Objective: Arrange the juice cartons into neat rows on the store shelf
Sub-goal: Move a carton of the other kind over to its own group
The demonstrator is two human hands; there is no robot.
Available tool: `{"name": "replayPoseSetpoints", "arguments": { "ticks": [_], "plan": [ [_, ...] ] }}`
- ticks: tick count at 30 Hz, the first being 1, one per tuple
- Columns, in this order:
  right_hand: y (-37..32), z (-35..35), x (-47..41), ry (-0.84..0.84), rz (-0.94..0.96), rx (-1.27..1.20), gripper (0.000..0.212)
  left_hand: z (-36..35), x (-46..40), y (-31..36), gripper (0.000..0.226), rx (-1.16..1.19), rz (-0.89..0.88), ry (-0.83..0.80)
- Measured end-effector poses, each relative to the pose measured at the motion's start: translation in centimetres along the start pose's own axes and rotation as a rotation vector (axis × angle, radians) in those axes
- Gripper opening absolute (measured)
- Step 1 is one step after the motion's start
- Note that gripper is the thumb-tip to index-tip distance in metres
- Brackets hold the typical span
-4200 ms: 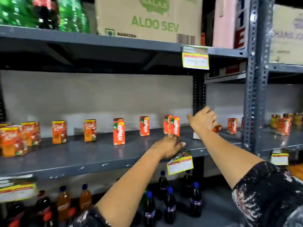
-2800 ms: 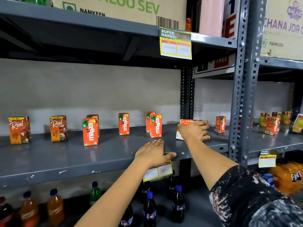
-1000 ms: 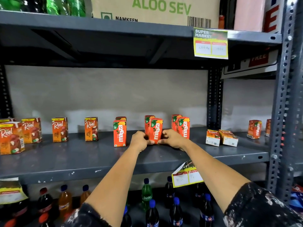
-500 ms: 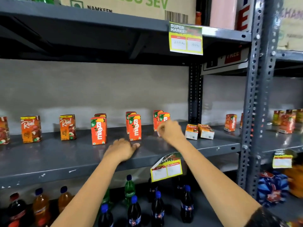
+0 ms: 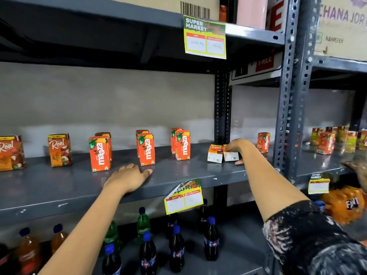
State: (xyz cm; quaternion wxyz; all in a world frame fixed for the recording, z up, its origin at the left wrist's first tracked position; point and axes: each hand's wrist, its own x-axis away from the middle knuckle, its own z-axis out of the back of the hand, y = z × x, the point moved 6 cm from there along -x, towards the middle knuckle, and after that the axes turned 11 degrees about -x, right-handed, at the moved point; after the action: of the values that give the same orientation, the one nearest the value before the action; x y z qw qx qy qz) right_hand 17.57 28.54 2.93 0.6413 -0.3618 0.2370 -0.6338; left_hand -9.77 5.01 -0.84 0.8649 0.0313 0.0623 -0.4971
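Orange Maaza cartons stand in pairs along the grey shelf: one pair at left, one in the middle, one to the right. Two Real cartons stand further left. Two small cartons lie on their sides near the post; my right hand grips the right one, beside the other. My left hand rests flat on the shelf's front edge, holding nothing. A single Maaza carton stands behind my right wrist.
A perforated steel upright divides this bay from the right one, where several more cartons stand. Soda bottles fill the shelf below. Price tags hang from the shelf edges. Cardboard boxes sit on the shelf above.
My right hand moved right from the third Maaza pair to the lying cartons and took hold of one. My left hand stayed flat on the shelf edge.
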Motion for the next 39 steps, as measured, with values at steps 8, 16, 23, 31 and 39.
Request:
{"name": "replayPoseSetpoints", "arguments": {
  "ticks": [8,16,23,31,39],
  "plan": [
    [1.4,0.8,1.1,-0.085,0.043,-0.613,0.015,0.1,0.2,0.0,0.071,-0.001,-0.003,0.000],
    [2.3,-0.2,3.9,-0.296,0.271,-1.543,0.020,0.0,0.1,-0.2,0.072,-0.012,0.001,-0.001],
    [1.5,-2.5,6.6,-0.414,0.410,-1.549,0.026,0.1,0.1,-0.1,0.071,0.011,0.002,0.013],
    [0.6,-3.4,7.8,-0.421,0.496,-1.379,0.020,-0.1,-0.1,-0.2,0.070,0.004,0.003,0.008],
    [-2.2,-5.4,11.5,-0.486,0.537,-1.248,0.028,0.5,0.8,-1.3,0.077,-0.065,-0.034,-0.055]
  ]
}}
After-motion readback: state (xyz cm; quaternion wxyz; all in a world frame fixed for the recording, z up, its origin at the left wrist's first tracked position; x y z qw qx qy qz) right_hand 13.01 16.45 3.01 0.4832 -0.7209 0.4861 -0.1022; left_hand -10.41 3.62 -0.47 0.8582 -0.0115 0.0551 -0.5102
